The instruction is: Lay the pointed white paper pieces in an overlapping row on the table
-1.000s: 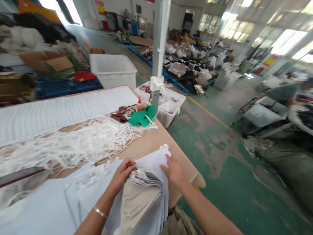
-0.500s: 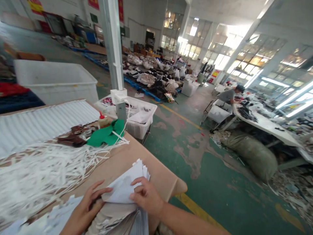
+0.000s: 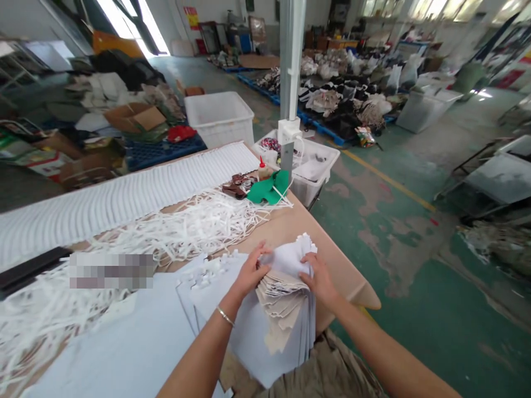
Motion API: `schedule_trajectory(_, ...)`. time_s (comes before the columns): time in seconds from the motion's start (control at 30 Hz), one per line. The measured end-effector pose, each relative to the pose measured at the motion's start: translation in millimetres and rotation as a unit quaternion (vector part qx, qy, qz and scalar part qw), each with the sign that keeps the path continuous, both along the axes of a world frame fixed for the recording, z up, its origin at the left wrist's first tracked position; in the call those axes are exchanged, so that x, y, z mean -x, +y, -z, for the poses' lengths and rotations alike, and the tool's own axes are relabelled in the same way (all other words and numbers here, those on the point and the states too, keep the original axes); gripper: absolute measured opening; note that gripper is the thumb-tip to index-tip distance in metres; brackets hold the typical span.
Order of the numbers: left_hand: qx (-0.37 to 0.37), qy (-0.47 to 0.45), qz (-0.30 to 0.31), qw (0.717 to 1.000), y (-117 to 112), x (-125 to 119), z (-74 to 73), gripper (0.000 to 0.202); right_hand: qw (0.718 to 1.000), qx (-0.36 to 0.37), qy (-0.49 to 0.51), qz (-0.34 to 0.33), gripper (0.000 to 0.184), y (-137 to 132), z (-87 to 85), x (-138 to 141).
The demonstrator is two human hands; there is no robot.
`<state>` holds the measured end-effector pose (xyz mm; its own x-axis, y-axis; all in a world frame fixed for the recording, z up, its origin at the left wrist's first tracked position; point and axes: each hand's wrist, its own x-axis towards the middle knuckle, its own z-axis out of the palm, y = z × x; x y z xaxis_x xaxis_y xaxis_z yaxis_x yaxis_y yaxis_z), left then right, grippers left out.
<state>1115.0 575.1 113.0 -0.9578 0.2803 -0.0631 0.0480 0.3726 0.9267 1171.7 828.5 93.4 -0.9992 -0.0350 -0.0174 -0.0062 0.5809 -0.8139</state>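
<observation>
In the head view, the left hand [image 3: 249, 271] and right hand [image 3: 320, 281] curl their fingers, gripping the top of a stack of pale blue and beige notched sheets [image 3: 286, 315], which hangs below the fingers toward khaki trousers [image 3: 327, 370].

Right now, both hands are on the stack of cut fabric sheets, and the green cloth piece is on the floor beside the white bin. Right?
No: the green cloth piece is not on the floor. The head view shows it lying on the tan table top, at the end of the white strips. The rest holds: the left hand and the right hand are on the stack of cut fabric sheets.
</observation>
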Motion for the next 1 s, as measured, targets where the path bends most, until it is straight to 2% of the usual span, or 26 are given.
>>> schedule_trajectory(0.07, -0.008, -0.019, 0.005, 1.000, -3.1, 1.1, 2.4, 0.055, 0.992, 0.122, -0.024, -0.014, 0.040, 1.6, -4.7, -5.8)
schedule_trajectory(0.13, -0.012, -0.043, 0.017, 0.999, -5.4, 1.9, 3.2, 0.046, 0.979, 0.188, -0.079, 0.014, 0.047, 4.7, -5.7, -4.9)
schedule_trajectory(0.17, -0.012, -0.050, 0.021, 0.998, -6.2, 2.0, 2.9, 0.036, 0.978, 0.181, -0.097, 0.036, 0.049, 6.4, -4.3, -1.8)
schedule_trajectory(0.23, -0.018, -0.049, 0.029, 0.998, -7.2, 1.8, 0.8, 0.021, 0.989, 0.088, -0.103, 0.062, 0.048, 8.6, 2.0, 7.9)
schedule_trajectory(0.33, -0.051, -0.038, 0.048, 0.997, -7.3, 0.3, -4.4, 0.021, 0.992, -0.098, -0.082, 0.017, 0.044, 7.0, 15.1, 22.4)
schedule_trajectory(0.4, -0.061, -0.036, 0.047, 0.996, -6.2, -0.8, -7.2, 0.028, 0.987, -0.139, -0.082, -0.007, 0.043, 3.4, 20.9, 27.4)
schedule_trajectory(0.47, -0.048, -0.029, 0.017, 0.998, -4.1, -1.2, -8.1, 0.037, 0.987, -0.139, -0.083, -0.014, 0.033, -0.4, 21.0, 27.4)
schedule_trajectory(0.53, -0.029, -0.024, -0.015, 0.999, -1.9, -0.3, -6.7, 0.042, 0.992, -0.104, -0.067, -0.029, 0.026, -3.8, 15.3, 22.7)
schedule_trajectory(0.57, -0.023, -0.027, -0.021, 0.999, -1.0, 0.7, -5.4, 0.042, 0.996, -0.059, -0.059, -0.040, 0.026, -5.2, 11.0, 19.2)
schedule_trajectory(0.67, -0.024, -0.073, -0.004, 0.997, 0.1, 4.2, -0.8, 0.041, 0.986, 0.142, -0.070, -0.045, 0.042, -8.0, -1.8, 10.1)
schedule_trajectory(0.7, -0.029, -0.089, -0.001, 0.996, 0.3, 5.1, 0.2, 0.040, 0.978, 0.188, -0.084, -0.027, 0.048, -7.9, -4.2, 9.3)
schedule_trajectory(0.73, -0.036, -0.101, -0.004, 0.994, 0.6, 5.8, 0.8, 0.038, 0.976, 0.194, -0.099, -0.003, 0.050, -7.1, -5.3, 10.2)
schedule_trajectory(0.77, -0.045, -0.105, -0.015, 0.993, 1.1, 6.3, 1.0, 0.036, 0.981, 0.163, -0.106, 0.022, 0.051, -5.6, -4.9, 12.5)
schedule_trajectory(0.83, -0.056, -0.093, -0.045, 0.993, 3.0, 6.9, -0.1, 0.033, 0.992, 0.033, -0.109, 0.054, 0.045, -1.3, -0.6, 19.8)
schedule_trajectory(0.9, -0.046, -0.083, -0.056, 0.994, 5.4, 7.7, -2.2, 0.034, 0.990, -0.077, -0.103, 0.056, 0.036, 2.7, 5.0, 26.4)
schedule_trajectory(0.93, -0.034, -0.083, -0.048, 0.995, 6.4, 8.3, -3.2, 0.034, 0.988, -0.100, -0.102, 0.053, 0.031, 3.7, 6.8, 28.1)
schedule_trajectory(1.0, -0.016, -0.069, -0.022, 0.997, 7.3, 9.7, -4.8, 0.032, 0.990, -0.097, -0.090, 0.041, 0.023, 3.5, 6.7, 27.1)
